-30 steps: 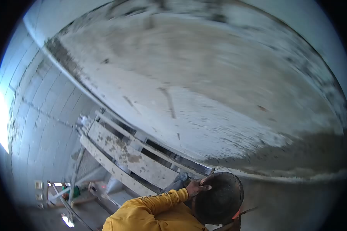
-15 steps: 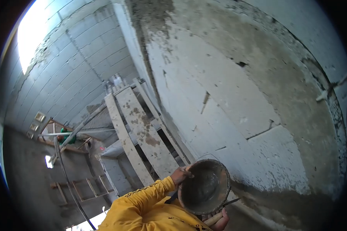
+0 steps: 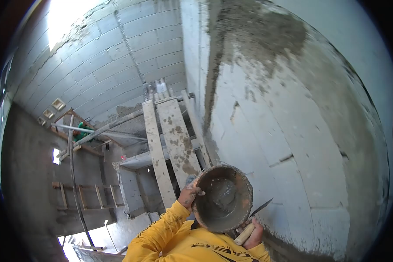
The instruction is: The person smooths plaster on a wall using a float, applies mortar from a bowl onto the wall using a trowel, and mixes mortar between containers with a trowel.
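My left hand [image 3: 190, 195] is closed on the left rim of a brown, mortar-crusted bucket [image 3: 246, 187], the thumb over its edge. Grey wet mortar [image 3: 225, 196] lies inside, and a thin wire handle shows at the far rim. In my right hand [image 3: 254, 234] is a trowel with a pale wooden handle [image 3: 244, 234]. Its dark blade [image 3: 262, 207] points up and to the right, just beside the bucket. The right fingers lie near the bucket's lower edge; whether they touch it I cannot tell.
Mortar-spotted scaffold planks [image 3: 176, 135] run ahead toward a block wall [image 3: 157, 43]. Close on my right stands a block wall [image 3: 266, 144], partly coated with mortar [image 3: 266, 32]. Poles [image 3: 111, 126] cross at the left. A wooden ladder-like frame [image 3: 89, 197] is lower down.
My view has swung, so the planks and walls sit farther right. The bucket has shifted a little left and up in view. The trowel and right hand show more fully.
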### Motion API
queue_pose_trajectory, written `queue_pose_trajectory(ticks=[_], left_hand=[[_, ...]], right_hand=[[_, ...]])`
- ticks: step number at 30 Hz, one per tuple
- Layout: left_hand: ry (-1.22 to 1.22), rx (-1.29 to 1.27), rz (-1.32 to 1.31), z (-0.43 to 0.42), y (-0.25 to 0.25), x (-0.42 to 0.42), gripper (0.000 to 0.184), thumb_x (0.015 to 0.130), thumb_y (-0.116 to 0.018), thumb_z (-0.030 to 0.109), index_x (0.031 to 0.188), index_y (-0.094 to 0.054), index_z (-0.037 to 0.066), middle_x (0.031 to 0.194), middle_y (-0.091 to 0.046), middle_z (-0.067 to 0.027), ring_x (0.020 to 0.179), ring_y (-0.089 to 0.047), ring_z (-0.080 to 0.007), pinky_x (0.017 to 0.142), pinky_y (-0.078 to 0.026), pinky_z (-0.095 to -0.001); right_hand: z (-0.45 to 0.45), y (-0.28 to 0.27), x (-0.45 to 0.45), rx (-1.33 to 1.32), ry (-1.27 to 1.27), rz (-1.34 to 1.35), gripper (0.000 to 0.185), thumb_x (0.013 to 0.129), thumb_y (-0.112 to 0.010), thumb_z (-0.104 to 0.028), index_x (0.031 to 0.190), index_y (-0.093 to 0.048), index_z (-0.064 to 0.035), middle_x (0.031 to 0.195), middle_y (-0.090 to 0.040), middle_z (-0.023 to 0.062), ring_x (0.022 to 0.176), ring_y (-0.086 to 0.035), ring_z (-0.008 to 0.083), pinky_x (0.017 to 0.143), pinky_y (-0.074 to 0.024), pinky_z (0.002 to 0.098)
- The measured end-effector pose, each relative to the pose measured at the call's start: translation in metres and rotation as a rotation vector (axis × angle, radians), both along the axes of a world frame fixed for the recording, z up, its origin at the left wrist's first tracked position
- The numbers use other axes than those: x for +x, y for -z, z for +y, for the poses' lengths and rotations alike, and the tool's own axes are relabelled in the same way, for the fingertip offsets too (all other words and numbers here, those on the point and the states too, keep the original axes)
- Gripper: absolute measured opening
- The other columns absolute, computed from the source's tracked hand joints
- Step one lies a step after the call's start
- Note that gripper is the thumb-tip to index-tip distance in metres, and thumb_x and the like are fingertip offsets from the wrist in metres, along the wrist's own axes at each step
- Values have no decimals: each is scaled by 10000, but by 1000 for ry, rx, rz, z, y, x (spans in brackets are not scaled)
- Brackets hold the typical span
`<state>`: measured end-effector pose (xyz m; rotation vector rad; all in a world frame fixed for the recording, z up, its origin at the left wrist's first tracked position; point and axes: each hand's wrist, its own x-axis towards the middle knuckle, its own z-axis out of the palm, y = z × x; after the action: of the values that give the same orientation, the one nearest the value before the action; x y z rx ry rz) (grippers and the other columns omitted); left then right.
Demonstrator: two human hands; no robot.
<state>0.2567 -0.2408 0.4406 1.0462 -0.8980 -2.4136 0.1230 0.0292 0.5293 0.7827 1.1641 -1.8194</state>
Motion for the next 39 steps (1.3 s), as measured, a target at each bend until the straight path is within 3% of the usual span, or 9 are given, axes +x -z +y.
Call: queue_pose_trajectory(ticks=[8, 16, 20, 24, 27, 30, 33, 37, 39], left_hand=[[-34, -402, -255, -171, -15, 2, 288, 877, -573, 32, 1146, -663, -19, 890, -698, -46, 787, -636, -165, 734, -534, -327], [-228, -434, -367, -289, -55, 3, 215, 885, -562, 110, 966, -685, -46, 755, -686, -110, 695, -636, -177, 681, -530, -324], [-598, -12, -76, -332, -71, -15, 213, 871, -551, 116, 817, -695, -31, 797, -691, -115, 684, -630, -186, 628, -507, -325], [-512, -529, -400, -375, -78, -14, 223, 885, -571, 154, 788, -708, 7, 687, -677, -84, 611, -627, -182, 614, -499, -318], [-517, -435, -377, -423, -88, -31, 232, 900, -576, 173, 763, -700, 32, 689, -682, -99, 657, -653, -233, 663, -507, -352], [-451, -159, -322, -481, -58, -49, 242, 914, -557, 166, 780, -704, 29, 805, -712, -133, 738, -672, -252, 686, -511, -367], [-267, -803, -439, -541, -24, -73, 181, 884, -555, 109, 860, -713, 22, 868, -723, -93, 824, -668, -217, 720, -511, -342], [-352, -145, -172, -623, -26, -115, 231, 852, -575, 64, 1038, -705, 17, 898, -731, -64, 917, -653, -184, 817, -512, -321], [-390, -235, -182, -660, -30, -138, 359, 859, -534, 40, 1190, -669, 5, 999, -725, -67, 896, -653, -175, 793, -527, -312]], right_hand=[[-222, -24, -57, 78, -254, -6, 230, 930, -608, -309, 1053, -497, -149, 871, -550, 58, 809, -605, 239, 712, -538, 400], [-375, -27, -90, 77, -398, 158, 231, 931, -625, -331, 1030, -521, -151, 846, -571, 59, 748, -600, 216, 683, -526, 373], [-436, -24, -111, 2, -449, 196, 241, 937, -619, -324, 1042, -525, -129, 845, -580, 59, 748, -606, 219, 708, -529, 380], [-496, -24, -133, -76, -487, 219, 253, 937, -623, -311, 1022, -526, -93, 841, -620, 94, 699, -619, 214, 659, -534, 351], [-543, -23, -149, -77, -485, 225, 249, 935, -625, -295, 1024, -527, -84, 831, -626, 96, 666, -622, 210, 630, -537, 339], [-594, -6, -168, -68, -469, 260, 234, 932, -629, -265, 1035, -529, -80, 825, -625, 87, 641, -621, 199, 604, -543, 328], [-652, 6, -193, -20, -469, 350, 218, 927, -638, -229, 1045, -532, -79, 823, -624, 80, 634, -621, 183, 584, -545, 311], [-725, 12, -222, 49, -506, 496, 214, 929, -649, -185, 1055, -526, -63, 827, -619, 69, 651, -630, 165, 591, -556, 298], [-756, 13, -243, 57, -584, 549, 227, 927, -652, -183, 1058, -519, -54, 839, -619, 67, 660, -637, 164, 590, -561, 298]])
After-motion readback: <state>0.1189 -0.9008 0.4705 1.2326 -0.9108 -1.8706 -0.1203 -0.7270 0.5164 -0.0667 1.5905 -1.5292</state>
